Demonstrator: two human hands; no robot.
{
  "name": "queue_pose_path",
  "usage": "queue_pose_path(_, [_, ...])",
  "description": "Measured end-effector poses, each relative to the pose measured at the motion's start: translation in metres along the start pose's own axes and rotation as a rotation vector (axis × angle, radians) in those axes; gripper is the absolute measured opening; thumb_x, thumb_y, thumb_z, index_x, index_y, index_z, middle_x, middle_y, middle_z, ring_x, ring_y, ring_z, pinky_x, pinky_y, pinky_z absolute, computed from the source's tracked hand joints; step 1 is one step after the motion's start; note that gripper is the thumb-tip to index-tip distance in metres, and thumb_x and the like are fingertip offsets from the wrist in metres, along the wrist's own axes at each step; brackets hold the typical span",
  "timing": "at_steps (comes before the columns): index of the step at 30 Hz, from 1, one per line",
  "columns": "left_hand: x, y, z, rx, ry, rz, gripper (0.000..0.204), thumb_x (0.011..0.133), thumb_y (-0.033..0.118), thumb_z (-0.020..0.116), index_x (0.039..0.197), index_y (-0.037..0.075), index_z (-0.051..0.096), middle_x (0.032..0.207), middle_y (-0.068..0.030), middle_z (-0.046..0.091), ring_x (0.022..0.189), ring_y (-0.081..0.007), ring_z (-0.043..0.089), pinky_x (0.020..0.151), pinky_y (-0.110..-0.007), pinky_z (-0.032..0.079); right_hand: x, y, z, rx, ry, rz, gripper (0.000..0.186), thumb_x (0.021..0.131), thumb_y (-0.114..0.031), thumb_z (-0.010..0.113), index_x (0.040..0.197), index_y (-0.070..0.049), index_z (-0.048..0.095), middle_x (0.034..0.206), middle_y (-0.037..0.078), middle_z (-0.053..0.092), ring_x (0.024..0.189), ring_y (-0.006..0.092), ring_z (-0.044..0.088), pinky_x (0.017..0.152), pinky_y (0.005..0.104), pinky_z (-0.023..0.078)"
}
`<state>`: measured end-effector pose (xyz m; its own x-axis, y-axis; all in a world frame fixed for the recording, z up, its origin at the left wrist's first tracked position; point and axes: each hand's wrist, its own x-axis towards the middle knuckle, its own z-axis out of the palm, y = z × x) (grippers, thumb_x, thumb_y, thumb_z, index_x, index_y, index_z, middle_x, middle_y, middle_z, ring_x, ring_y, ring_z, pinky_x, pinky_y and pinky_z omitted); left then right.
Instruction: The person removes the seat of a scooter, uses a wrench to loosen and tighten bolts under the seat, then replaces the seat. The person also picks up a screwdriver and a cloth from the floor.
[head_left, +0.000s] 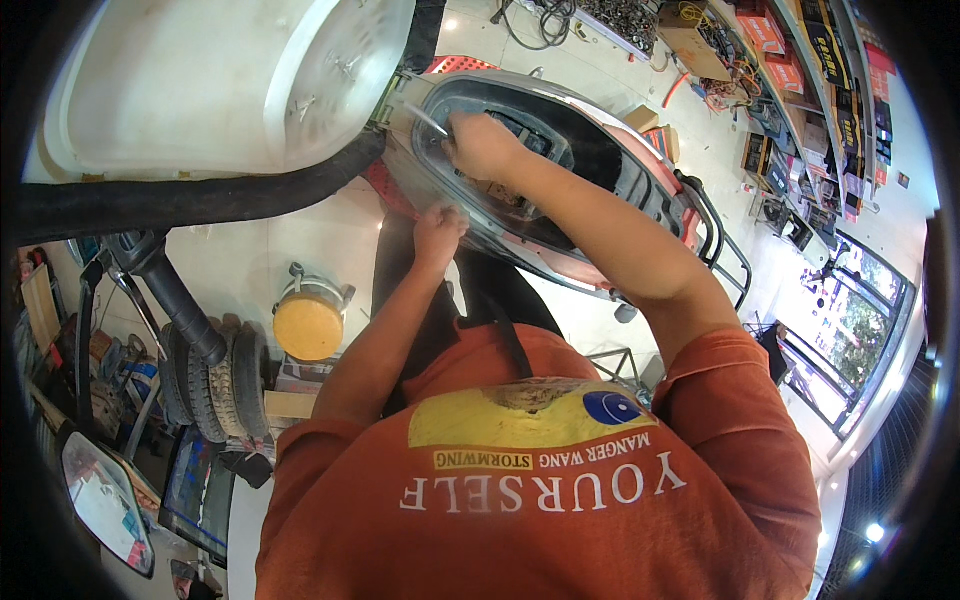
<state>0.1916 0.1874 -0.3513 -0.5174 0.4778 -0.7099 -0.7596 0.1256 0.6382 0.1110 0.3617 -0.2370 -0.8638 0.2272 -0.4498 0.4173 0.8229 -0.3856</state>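
Silvery and pale, a slim metal-looking rod (424,119) juts from the right hand (485,148), whose fingers are curled closed around it; the rod lies over the front end of the scooter's open underseat compartment (600,140), slanting toward the seat hinge (388,103); its full shape is hidden in the fist. The left hand (440,236) is lower, beside the near edge of the pinkish body panel (525,238), its fingers bent inward; it is too blurred to tell whether they grip anything or merely rest there.

The rod looks light and stiff, likely hard to damage but smooth enough to turn or slip in a greasy palm; its thicker end, if it has one, would be the surest hold, and the visible tip gives little purchase; the body panel seems thin, scratch-prone plastic, better steadied with a flat hand than pinched at its edge. The raised seat's white underside (200,90) appears rigid and its black padded edge (200,205) soft; a yellow-topped stool (308,327) stands nearby on the floor, with tyres (222,385) upright beyond it.
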Motion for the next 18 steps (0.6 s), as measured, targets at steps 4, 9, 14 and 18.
queue_pose_path(4, [0.017,0.009,0.003,0.063,0.008,0.183,0.028,0.099,0.012,0.056,0.124,-0.001,0.052,0.094,-0.0099,0.066,0.075,-0.0125,0.064,0.064,-0.025,0.053,0.014,0.011,0.005,0.766,-0.211,0.456,0.023,0.091,-0.010,0.053,0.105,0.008,0.058,0.091,0.027,0.068,0.080,0.0378,0.071,0.068,0.0459,0.059])
queue_pose_path(9, [0.030,0.034,0.010,0.026,-0.066,0.371,0.047,0.096,0.006,0.055,0.141,0.003,0.042,0.107,-0.0101,0.063,0.083,-0.0141,0.064,0.073,-0.025,0.054,-0.013,-0.004,0.007,1.736,0.084,0.885,0.027,0.100,-0.009,0.038,0.115,0.011,0.048,0.095,0.028,0.065,0.075,0.0368,0.071,0.058,0.0428,0.062])
queue_pose_path(14, [0.064,0.050,0.017,0.211,-0.196,0.513,0.047,0.090,-0.005,0.056,0.136,-0.003,0.047,0.119,-0.0122,0.060,0.093,-0.0170,0.064,0.079,-0.027,0.054,-0.038,0.012,0.009,0.946,-0.202,0.566,0.028,0.088,-0.022,0.067,0.095,0.004,0.062,0.089,0.020,0.069,0.073,0.0332,0.071,0.059,0.0399,0.057])
queue_pose_path(18, [0.074,0.040,0.021,-0.254,-0.238,0.411,0.031,0.090,0.005,0.063,0.121,-0.001,0.062,0.105,-0.0043,0.066,0.091,-0.0146,0.063,0.081,-0.026,0.050,-0.055,-0.016,-0.025,-0.180,0.282,-0.300,0.031,0.072,-0.020,0.072,0.095,-0.001,0.063,0.090,0.017,0.066,0.087,0.0360,0.065,0.077,0.0430,0.054])
